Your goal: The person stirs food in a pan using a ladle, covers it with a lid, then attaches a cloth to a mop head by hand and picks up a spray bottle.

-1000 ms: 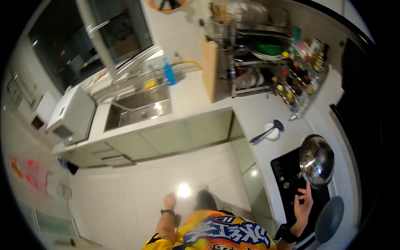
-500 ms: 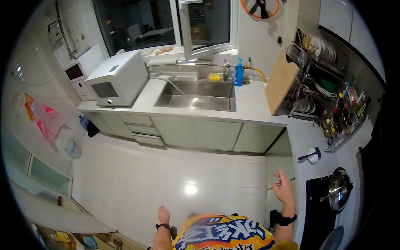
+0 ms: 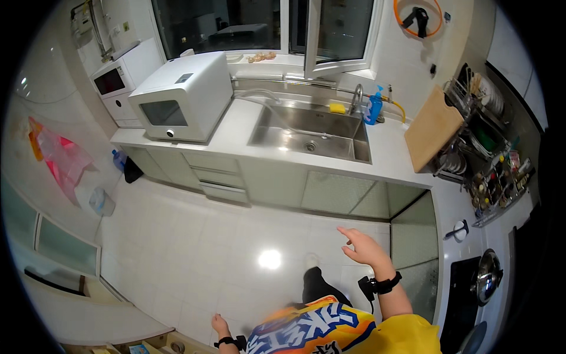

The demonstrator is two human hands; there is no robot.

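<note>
My right hand [image 3: 364, 249] reaches out over the floor in front of the lower cabinets, fingers stretched and parted, with nothing in them. A black strap with a small device [image 3: 379, 285] is round its wrist. Low in the picture my left hand [image 3: 220, 324] hangs by my side above the floor, its fingers curled in and no object showing in them; a dark band [image 3: 227, 342] circles that wrist. Neither hand touches anything. Nearest to my right hand are the greenish cabinet doors [image 3: 345, 194] under the counter.
A steel sink [image 3: 311, 146] is set in the white counter, with a yellow sponge [image 3: 337, 108] and blue pump bottle [image 3: 373, 107] behind it. A white countertop appliance [image 3: 186, 100] stands left. Right are a cutting board [image 3: 433, 130], dish rack, bottles [image 3: 498, 183] and hob [image 3: 463, 295]. A window sash [image 3: 342, 35] stands ajar.
My right hand has swung left, away from the side cabinet, to in front of my body. The left hand is lower. The view has tilted, and one leg and foot now show.
</note>
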